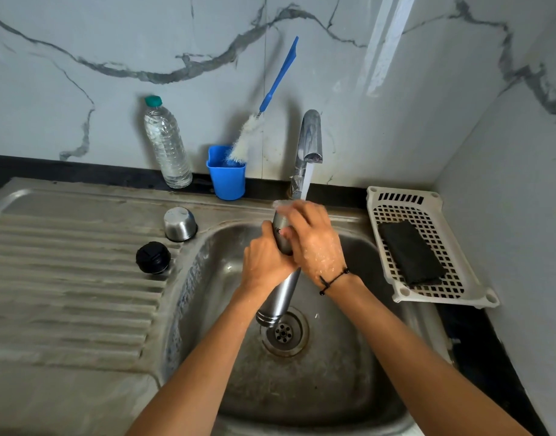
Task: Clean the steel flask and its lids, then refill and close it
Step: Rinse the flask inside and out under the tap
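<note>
**Two hands on a steel flask under a running tap**

Two lids lie on the ribbed drainboard (pixel 66 262) at nine o'clock from the basin: a black stopper (pixel 153 257), and just past it toward twelve a steel cup lid (pixel 180 224), mouth down. Behind these, against the marble wall, stands a clear water bottle (pixel 167 146) with a green cap; beside it at three o'clock a blue cup (pixel 227 173) holds a bottle brush (pixel 264 111), blue handle tilted up to one o'clock.

Centre: the steel flask (pixel 280 297) hangs tilted over the sink (pixel 349 372), base near the drain (pixel 284 332), neck toward twelve under the water stream from the tap (pixel 309 136). Left hand (pixel 264 262) grips the flask's middle, fingers curled round the body. Right hand (pixel 314 240), wet, is wrapped round the upper part near the mouth; a black cord circles that wrist.

At three o'clock, on the dark desk (pixel 478 347), a white perforated tray (pixel 427 253) carries a dark scrub pad (pixel 410 251).
</note>
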Motion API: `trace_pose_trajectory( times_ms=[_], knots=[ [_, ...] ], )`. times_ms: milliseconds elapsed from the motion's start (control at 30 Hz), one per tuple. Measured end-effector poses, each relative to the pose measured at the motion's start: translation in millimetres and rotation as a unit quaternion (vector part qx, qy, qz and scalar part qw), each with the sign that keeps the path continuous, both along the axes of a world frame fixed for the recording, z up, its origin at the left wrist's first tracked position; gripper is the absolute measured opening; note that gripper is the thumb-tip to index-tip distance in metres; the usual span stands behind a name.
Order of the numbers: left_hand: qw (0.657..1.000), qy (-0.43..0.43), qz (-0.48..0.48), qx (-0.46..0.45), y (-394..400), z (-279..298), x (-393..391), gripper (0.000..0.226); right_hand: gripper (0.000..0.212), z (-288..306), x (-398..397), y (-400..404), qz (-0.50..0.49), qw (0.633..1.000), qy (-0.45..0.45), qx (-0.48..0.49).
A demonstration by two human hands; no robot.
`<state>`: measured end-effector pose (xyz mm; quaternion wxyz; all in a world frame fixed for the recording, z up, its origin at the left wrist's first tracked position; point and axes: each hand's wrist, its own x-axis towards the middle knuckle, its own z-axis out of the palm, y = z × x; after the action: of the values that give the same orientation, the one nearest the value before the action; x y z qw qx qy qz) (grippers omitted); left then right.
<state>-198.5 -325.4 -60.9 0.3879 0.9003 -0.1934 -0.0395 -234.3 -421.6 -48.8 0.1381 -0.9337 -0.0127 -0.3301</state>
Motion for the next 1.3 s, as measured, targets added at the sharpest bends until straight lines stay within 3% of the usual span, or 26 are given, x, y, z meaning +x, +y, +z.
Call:
trace_pose_trajectory(
  times_ms=[67, 133, 233, 333, 433, 567, 633, 800, 967, 1167, 1300],
  knots=[
    [1.000, -0.013, -0.016, 0.009, 0, 1, 2, 0.063, 0.038, 1, 3, -4, 0.022, 0.998, 0.044, -0.031],
    [0.999, -0.016, -0.024, 0.030, 3, 1, 5, 0.064, 0.043, 9, 5, -9, 0.024, 0.990, 0.131, 0.039],
    [0.996, -0.022, -0.039, 0.074, 5, 0, 6, 0.067, 0.046, 24, 9, -17, 0.006, 0.946, 0.272, 0.176],
    [0.994, -0.031, -0.067, 0.087, 4, -3, 2, 0.070, 0.056, 38, 14, -22, -0.038, 0.870, 0.357, 0.339],
    [0.992, -0.054, -0.075, 0.083, 6, -4, -2, 0.072, 0.060, 44, 18, -28, -0.082, 0.764, 0.396, 0.503],
    [0.992, -0.063, -0.102, 0.042, 7, -8, -4, 0.075, 0.045, 45, 15, -42, -0.113, 0.685, 0.414, 0.588],
    [0.990, -0.064, -0.122, 0.017, 10, -8, -4, 0.079, 0.051, 46, 8, -51, -0.090, 0.630, 0.465, 0.615],
    [0.974, -0.066, -0.214, -0.044, 7, -12, -16, 0.082, 0.080, 29, -13, -69, -0.011, 0.559, 0.515, 0.649],
    [0.946, -0.123, -0.295, -0.052, -3, -24, -29, 0.087, 0.057, 14, -35, -60, 0.043, 0.569, 0.413, 0.710],
    [0.939, -0.057, -0.313, -0.134, 7, -25, -31, 0.087, 0.073, -16, -61, -46, 0.150, 0.569, 0.279, 0.759],
    [0.927, 0.105, -0.200, -0.299, 5, -20, -31, 0.074, 0.104, -34, -68, -40, 0.111, 0.605, 0.225, 0.756]
  ],
)
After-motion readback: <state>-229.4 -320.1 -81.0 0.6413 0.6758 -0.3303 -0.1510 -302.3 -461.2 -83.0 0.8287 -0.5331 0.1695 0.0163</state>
